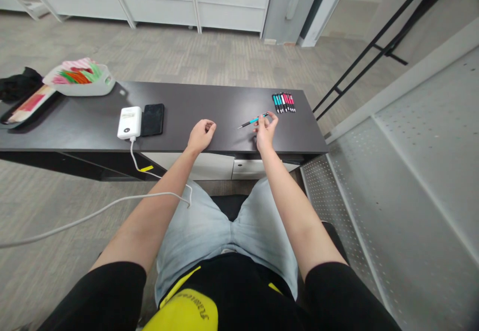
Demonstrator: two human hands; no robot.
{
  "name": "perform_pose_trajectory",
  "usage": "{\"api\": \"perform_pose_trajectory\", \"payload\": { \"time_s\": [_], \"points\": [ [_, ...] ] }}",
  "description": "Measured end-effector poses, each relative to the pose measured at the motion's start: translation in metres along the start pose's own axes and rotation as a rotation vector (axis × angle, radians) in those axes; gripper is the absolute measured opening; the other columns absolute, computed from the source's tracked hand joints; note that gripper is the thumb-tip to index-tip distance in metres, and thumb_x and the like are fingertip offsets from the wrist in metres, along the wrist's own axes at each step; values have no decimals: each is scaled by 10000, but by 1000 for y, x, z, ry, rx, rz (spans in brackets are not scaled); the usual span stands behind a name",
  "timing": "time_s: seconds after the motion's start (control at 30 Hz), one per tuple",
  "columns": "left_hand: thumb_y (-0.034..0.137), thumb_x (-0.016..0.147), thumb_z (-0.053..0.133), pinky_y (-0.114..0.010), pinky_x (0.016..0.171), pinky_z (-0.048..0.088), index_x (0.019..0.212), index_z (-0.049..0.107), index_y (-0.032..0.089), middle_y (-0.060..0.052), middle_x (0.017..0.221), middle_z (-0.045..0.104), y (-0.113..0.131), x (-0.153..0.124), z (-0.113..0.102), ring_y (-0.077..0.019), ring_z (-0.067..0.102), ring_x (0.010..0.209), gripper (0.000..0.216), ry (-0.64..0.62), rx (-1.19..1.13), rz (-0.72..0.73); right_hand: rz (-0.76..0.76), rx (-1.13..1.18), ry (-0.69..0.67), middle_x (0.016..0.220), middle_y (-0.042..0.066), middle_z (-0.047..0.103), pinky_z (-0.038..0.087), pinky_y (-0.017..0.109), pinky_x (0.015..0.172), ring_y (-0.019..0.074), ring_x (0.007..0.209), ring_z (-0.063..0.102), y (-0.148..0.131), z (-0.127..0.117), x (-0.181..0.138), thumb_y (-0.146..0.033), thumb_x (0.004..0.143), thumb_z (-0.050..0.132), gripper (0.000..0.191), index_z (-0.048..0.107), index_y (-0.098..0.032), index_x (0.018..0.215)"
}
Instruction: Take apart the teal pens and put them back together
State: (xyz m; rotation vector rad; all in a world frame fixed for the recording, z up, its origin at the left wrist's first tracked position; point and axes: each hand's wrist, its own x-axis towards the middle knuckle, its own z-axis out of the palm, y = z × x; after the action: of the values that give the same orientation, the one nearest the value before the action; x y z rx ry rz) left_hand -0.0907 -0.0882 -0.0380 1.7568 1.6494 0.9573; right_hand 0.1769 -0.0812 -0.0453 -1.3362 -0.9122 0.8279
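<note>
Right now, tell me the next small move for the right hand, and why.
Probably move the blue pen away from the body and rightward, toward the row of pens. The right hand grips it near its back end, at a slant, just short of that row, where similar blue pens lie side by side.

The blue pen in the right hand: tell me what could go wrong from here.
The blue pen might slip or swing, since the right hand grips it near one end. That hand could also nudge the row of pens lying close by. The white cable crosses the left forearm, so moving it may tug the white box.
</note>
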Motion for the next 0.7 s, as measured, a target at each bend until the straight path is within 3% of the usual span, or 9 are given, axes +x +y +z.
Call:
{"api": "perform_pose_trajectory", "payload": {
  "time_s": [0.2, 0.3, 0.53, 0.7],
  "points": [
    [369, 1098, 686, -548, 1218, 621, 992, 729, 326, -130, 1231, 839, -2, -1, 1, -353, 793, 1213, 122, -19, 47, 61, 69, 48, 35, 1174, 92, 843, 757, 419, 813, 279, 1130, 840, -7, 2, -4, -476, 1109, 720, 368, 477, -368, 1363],
    [366, 1101, 678, -545, 1222, 623, 987, 720, 331, -128, 1230, 832, -3, -2, 1, -352, 791, 1223, 126, -21, 74, 69, 93, 76, 42, 1180, 79, 862, 755, 390, 790, 259, 1120, 859, -10, 2, -5, -422, 1083, 744, 398, 457, -377, 1355],
    [378, 1113, 667, -555, 1251, 609, 1022, 719, 345, -131, 1262, 832, 1, -3, 0, -370, 778, 1265, 110, -52, 152, 91, -28, 54, -55, 1238, 108, 871, 708, 406, 708, 310, 1187, 848, -4, 3, -3, -753, 987, 764, 487, 510, -375, 1159],
    [411, 1084, 692, -638, 1293, 575, 1114, 777, 332, -181, 1368, 807, 8, -6, -1, -463, 732, 1389, 120, -74, 207, 119, -16, 131, -48, 1266, 81, 809, 767, 425, 814, 294, 1280, 856, -5, 1, -5, -506, 945, 845, 366, 541, -364, 1093]
  ]
}}
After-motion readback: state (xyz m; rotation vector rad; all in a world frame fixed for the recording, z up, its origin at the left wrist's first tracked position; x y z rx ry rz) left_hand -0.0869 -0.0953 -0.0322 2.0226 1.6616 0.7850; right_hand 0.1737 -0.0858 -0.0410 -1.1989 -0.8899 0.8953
